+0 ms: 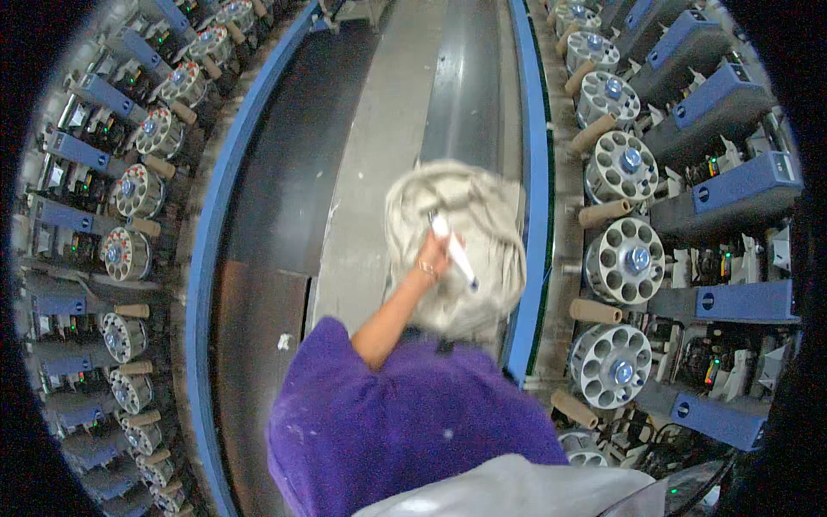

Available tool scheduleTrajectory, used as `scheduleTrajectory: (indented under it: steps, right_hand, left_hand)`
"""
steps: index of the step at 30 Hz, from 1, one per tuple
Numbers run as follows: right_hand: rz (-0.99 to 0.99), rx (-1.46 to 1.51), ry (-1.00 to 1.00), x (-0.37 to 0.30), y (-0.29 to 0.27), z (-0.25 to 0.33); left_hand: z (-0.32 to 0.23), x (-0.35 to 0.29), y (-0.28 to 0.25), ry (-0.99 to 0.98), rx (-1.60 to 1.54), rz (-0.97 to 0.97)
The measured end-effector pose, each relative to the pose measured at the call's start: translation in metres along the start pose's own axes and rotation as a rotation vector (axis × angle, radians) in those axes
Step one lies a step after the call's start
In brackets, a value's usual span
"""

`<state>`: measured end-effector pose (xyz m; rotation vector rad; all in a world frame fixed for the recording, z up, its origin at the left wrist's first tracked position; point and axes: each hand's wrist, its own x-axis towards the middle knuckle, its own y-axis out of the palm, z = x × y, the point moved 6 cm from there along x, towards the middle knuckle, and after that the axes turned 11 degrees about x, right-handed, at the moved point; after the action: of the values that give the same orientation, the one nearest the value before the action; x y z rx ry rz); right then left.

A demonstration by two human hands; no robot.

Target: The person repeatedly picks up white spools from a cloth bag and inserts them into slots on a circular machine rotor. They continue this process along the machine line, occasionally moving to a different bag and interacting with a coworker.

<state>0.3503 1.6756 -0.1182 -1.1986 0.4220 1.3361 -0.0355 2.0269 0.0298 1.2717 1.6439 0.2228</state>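
Note:
My left hand [437,255] is closed round a slim white tool [458,257] with a dark tip at its lower right end. Motion blur hides what kind of tool it is. A bracelet circles the left wrist, and the forearm comes out of a loose purple sleeve. Beneath the hand, in front of my body, is a large bulging cream cloth sack [495,215] with folds and a gathered rim. Whether the hand touches the cloth, I cannot tell. My right hand does not show.
Along the right runs a row of winding machines with blue housings [745,188], round grey multi-hole magazines [636,260] and brown cone tubes [605,214]. A similar row [127,253] stands left. Blue rails [204,258] edge both sides of the narrow aisle floor [366,181].

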Motion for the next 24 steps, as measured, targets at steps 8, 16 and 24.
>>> scheduleTrajectory:
  steps: [8,16,24]
  right_hand:
    - [-0.226,-0.06,-0.738,0.095,-0.076,0.462]
    - [0.659,0.463,-1.161,-0.071,0.028,0.882]
    - [0.8,0.645,-0.646,-0.007,-0.02,0.933]
  left_hand:
    - [-0.24,0.021,0.128,0.433,-0.084,0.483]
    - [-0.358,0.1,0.196,0.676,-0.018,0.49]
    - [-0.347,0.252,0.307,0.41,0.415,0.41]
